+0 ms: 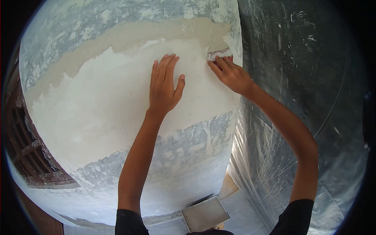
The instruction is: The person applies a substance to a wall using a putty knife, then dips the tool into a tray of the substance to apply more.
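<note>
My left hand (162, 84) lies against the wall with its fingers stretched out and the thumb apart; nothing is in it. To its right, near the wall's right edge, my right hand (231, 74) grips a putty knife (220, 54). The blade is smeared white, with a bit of red showing by the fingers, and it presses on the wall. Beige, damp-looking putty (156, 31) forms a curved band above both hands. Under the hands spreads a smooth white coat on the wall (105, 105). My fingers hide most of the knife's handle.
Clear plastic sheeting (250, 168) hangs along the right, beside a dark, scuffed surface (305, 70). A brown window grille (31, 149) sits at the left. Below, a shallow rectangular tray (205, 213) stands near the wall's foot. Patchy grey wall (184, 156) shows beneath the white coat.
</note>
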Available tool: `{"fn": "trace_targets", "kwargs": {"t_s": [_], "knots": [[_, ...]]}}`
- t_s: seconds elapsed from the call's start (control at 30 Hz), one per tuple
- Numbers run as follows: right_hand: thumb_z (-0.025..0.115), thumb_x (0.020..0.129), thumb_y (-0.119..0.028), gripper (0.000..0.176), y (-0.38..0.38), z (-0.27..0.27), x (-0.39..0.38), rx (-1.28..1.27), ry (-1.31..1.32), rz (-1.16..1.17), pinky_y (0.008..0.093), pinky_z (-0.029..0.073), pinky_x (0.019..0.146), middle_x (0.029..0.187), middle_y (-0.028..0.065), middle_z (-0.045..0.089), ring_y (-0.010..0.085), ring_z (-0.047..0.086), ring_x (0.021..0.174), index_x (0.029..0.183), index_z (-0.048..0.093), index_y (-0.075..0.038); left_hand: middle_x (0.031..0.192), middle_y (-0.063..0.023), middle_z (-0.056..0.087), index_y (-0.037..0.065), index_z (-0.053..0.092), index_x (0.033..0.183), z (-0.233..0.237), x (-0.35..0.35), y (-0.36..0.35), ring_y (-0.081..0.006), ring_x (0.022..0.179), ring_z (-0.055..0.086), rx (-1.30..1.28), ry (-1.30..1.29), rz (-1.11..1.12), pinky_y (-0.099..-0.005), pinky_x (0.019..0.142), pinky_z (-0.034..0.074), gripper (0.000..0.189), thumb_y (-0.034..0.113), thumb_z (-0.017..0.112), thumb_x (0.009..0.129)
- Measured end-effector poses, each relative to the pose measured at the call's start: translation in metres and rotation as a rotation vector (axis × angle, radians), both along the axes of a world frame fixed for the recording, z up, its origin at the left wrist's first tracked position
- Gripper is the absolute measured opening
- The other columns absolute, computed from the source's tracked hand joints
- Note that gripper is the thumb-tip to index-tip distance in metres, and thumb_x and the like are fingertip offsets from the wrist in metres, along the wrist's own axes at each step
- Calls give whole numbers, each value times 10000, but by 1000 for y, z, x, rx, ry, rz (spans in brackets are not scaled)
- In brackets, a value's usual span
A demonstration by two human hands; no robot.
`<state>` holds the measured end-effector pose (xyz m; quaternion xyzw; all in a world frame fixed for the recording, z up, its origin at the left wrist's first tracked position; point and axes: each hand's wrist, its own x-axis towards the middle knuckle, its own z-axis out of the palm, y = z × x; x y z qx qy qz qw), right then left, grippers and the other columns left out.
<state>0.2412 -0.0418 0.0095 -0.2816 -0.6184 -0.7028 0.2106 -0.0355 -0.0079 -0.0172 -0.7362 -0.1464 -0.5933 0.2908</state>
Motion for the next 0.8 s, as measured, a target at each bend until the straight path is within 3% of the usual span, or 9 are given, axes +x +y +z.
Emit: {"fn": "trace_targets", "kwargs": {"t_s": [0.27,0.43,0.63,0.67,0.8], "knots": [[704,814,-66,405,-23,-34,-7,-67,0,13,376,611,866,1075,168,671,293,703,939,1212,638,-30,1514,-146,514,56,485,1479,-1,-1,-2,-346,1459,430,-8,8,-3,-549,1248,236,518,129,590,977],[711,800,14,397,-43,-38,-4,-168,110,345,405,582,919,1156,143,714,281,701,997,1192,681,-38,1470,-151,553,35,534,1429,5,-7,-5,-332,1449,456,67,-30,94,-547,1240,267,509,134,633,939],[675,860,114,370,-42,-12,4,-233,345,632,401,560,881,1121,133,728,282,701,999,1209,679,-9,1512,-135,517,54,508,1458,8,-11,-1,-342,1467,429,57,-39,116,-557,1237,261,535,114,625,940],[636,928,93,353,-42,-6,6,-203,358,620,378,559,875,1109,122,727,287,695,977,1262,671,-16,1512,-135,517,54,508,1458,8,-12,0,-342,1467,429,57,-37,117,-557,1237,261,535,114,625,940],[599,976,64,424,-24,9,15,-307,611,697,374,551,892,1138,122,716,274,693,972,1384,614,-50,1513,-131,517,49,519,1449,7,-13,1,-333,1468,430,72,-26,138,-551,1233,275,535,109,631,929]]}}
